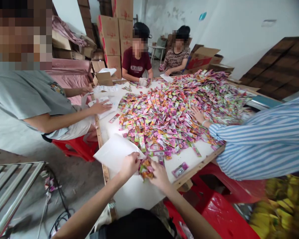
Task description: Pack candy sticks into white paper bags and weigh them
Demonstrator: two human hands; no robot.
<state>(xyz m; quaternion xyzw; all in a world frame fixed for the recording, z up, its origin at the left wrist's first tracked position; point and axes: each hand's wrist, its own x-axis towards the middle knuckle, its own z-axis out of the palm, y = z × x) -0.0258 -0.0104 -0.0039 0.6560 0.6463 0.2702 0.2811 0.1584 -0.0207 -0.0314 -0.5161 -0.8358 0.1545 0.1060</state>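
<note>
A broad heap of small, colourful snack packets covers much of the white table. At the near end, my right hand is closed around a bunch of packets, held just above the tabletop. My left hand is closed, its fingers pinching the near right edge of a flat white bag. The bag lies across the table's left side, and the bunch is right beside its edge. Single packets lie loose near my right hand, one of them purple.
On the left, a person in a grey shirt handles white bags. A striped sleeve reaches in from the right, its hand on the heap. Two people sit at the far end. Red stools, a metal roller rack and stacked cartons surround the table.
</note>
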